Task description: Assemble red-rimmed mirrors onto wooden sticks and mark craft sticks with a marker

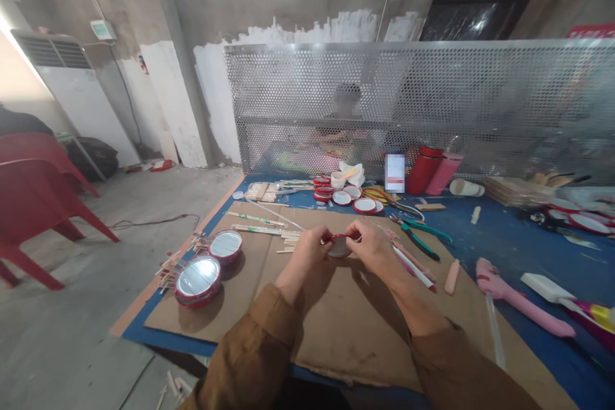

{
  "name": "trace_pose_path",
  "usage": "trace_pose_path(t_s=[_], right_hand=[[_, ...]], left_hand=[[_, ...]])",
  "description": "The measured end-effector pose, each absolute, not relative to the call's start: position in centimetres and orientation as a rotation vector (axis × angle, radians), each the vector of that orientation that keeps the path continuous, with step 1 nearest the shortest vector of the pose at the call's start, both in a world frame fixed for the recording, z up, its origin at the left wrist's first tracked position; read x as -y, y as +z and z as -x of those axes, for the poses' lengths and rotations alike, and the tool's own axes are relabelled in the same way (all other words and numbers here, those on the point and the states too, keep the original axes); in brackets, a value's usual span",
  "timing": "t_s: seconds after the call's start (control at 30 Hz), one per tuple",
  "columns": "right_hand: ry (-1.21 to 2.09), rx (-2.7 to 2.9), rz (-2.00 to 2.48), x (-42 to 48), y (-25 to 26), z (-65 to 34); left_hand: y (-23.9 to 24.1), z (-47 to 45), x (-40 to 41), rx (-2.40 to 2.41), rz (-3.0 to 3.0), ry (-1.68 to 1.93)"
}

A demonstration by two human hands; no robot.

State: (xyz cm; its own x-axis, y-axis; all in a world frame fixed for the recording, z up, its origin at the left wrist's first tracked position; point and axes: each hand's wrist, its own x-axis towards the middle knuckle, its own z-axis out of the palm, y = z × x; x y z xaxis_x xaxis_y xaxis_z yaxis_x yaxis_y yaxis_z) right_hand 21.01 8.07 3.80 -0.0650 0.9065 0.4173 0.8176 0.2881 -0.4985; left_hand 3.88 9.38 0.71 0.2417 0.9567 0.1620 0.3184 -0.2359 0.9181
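My left hand (312,246) and my right hand (372,245) pinch opposite sides of a small red-rimmed drum (340,246) with a pale round face. It is held tilted, just above a brown cardboard sheet (355,327). Fingers cover part of its rim. Thin wooden sticks (289,240) lie beyond my left hand. Near my right forearm are a white-and-red stick (413,268) and teal-handled pliers (420,237). Two larger red-rimmed drums with shiny faces, a front one (198,277) and a rear one (225,245), sit at the cardboard's left side.
More small red-rimmed drums (342,198) lie at the table's back. A red bottle (423,170) and a pink bottle (444,174) stand before a perforated metal screen (288,90); a person is behind it. On the right lies a pink glue gun (523,304). Red chairs (43,218) stand left.
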Motion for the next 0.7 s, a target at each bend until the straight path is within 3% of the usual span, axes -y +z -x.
trace_pose_path(t_s=[0.23, 0.7], right_hand=[[0.411, 1.861, 1.554, -7.6, 4.9, -21.6], [0.534, 1.739, 1.521, -7.4, 4.8, -20.7]], left_hand=[[1.0, -3.5, -9.4, -1.166, -1.736, 0.976], [0.7, -2.9, -9.9, -1.080, -1.658, 1.092]])
